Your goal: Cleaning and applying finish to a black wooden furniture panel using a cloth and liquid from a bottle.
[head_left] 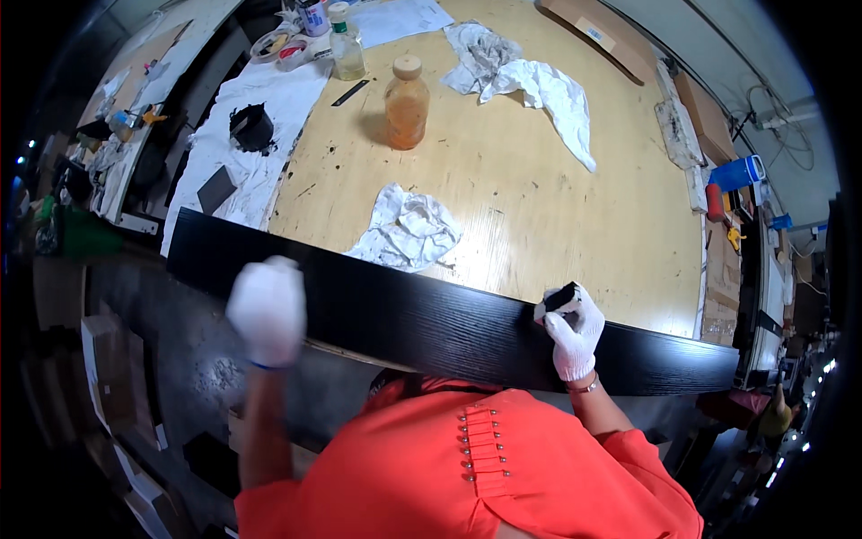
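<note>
A long black board (431, 319) with visible wood grain lies along the near edge of the table. My right hand (576, 334), in a white knit glove, is closed on a small black-and-white pad (562, 297) at the board's far edge, right of the middle. My left hand (268, 312), gloved as well, is over the left part of the board. Motion smears its fingers, so I cannot make out whether it holds anything. A crumpled white cloth (413, 229) lies just beyond the board.
On the table (539, 216) stand an orange-liquid bottle (407, 106) and a clear bottle (347, 49). More rumpled cloths (545, 88) lie farther back. A black pot (251, 128) and a dark flat block (216, 189) rest on white sheeting at left. Cardboard (606, 38) sits at the back right.
</note>
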### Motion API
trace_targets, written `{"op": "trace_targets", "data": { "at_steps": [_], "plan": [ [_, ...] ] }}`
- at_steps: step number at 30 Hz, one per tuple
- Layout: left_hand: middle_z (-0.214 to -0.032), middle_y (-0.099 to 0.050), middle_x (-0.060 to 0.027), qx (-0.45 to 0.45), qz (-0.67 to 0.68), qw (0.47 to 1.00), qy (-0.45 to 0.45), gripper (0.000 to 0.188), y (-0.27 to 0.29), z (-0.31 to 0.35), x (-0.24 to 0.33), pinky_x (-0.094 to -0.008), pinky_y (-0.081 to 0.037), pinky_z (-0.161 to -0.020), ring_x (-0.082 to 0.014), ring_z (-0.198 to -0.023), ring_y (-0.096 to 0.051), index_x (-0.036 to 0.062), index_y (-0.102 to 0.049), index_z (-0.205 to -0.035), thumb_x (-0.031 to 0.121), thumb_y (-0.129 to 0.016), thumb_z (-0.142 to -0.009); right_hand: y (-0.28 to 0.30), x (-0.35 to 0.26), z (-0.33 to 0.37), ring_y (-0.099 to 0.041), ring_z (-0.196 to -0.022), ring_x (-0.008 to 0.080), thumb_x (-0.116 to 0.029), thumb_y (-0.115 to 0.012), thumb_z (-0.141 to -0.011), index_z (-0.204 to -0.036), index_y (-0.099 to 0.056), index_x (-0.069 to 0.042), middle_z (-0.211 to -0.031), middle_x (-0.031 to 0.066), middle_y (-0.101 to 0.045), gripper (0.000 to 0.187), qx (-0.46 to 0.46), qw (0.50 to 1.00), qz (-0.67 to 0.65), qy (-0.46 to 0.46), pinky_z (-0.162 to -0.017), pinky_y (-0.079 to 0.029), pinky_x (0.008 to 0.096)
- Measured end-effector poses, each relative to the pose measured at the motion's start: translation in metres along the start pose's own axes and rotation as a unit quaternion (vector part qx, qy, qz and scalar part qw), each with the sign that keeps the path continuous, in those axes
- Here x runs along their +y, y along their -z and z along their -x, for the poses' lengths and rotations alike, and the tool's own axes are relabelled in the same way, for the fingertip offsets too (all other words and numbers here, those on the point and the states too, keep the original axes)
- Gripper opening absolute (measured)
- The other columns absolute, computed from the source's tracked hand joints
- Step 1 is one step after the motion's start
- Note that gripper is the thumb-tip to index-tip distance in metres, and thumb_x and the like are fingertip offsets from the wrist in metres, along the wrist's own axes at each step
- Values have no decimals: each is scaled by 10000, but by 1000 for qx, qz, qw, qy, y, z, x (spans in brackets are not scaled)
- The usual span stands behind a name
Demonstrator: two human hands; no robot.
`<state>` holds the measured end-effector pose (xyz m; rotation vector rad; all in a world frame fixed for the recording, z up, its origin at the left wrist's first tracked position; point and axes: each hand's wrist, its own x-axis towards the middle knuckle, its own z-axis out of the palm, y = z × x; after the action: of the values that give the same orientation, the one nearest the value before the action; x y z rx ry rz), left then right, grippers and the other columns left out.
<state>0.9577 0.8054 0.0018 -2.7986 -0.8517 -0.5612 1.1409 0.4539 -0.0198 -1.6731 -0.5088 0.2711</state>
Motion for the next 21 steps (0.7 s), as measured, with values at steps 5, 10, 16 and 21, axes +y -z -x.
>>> {"op": "trace_targets", "data": {
  "at_steps": [5, 10, 16, 21],
  "plan": [
    [-660, -566, -58, -5, -142, 986, -88, 211, -12, 30, 44, -374, -462, -493, -210, -629, -602, 148, -542, -652, 153, -653, -831, -1, -5, -2, -607, -777, 173, -95, -747, -835, -816, -559, 17, -911, 102, -603, 221, 9, 995, -92, -26, -686, -492, 289],
    [-728, -566, -121, 75, 10, 997, 23, 207, -20, 3, -50, -452, -465, -574, -305, -654, -584, 110, -598, -733, 157, -581, -934, -4, -10, 1, -607, -775, 160, -112, -744, -852, -825, -563, 15, -911, 90, -603, 223, -14, 994, -100, -32, -673, -492, 277],
    [-695, -556, -92, 17, 124, 971, -202, 111, 18, 19, 89, -400, -444, -529, -260, -638, -548, 127, -617, -735, 181, -651, -825, 1, -1, -2, -612, -770, 168, -106, -741, -837, -806, -563, 17, -908, 91, -603, 218, 10, 998, -67, -7, -686, -504, 292],
    [-772, -614, -121, 115, 21, 988, 103, 217, -49, -21, -159, -472, -479, -579, -318, -703, -624, 87, -637, -769, 180, -569, -953, -9, -12, -6, -623, -763, 181, -90, -728, -847, -782, -546, 9, -907, 104, -598, 217, 4, 998, -60, -32, -667, -506, 297]
  ]
}}
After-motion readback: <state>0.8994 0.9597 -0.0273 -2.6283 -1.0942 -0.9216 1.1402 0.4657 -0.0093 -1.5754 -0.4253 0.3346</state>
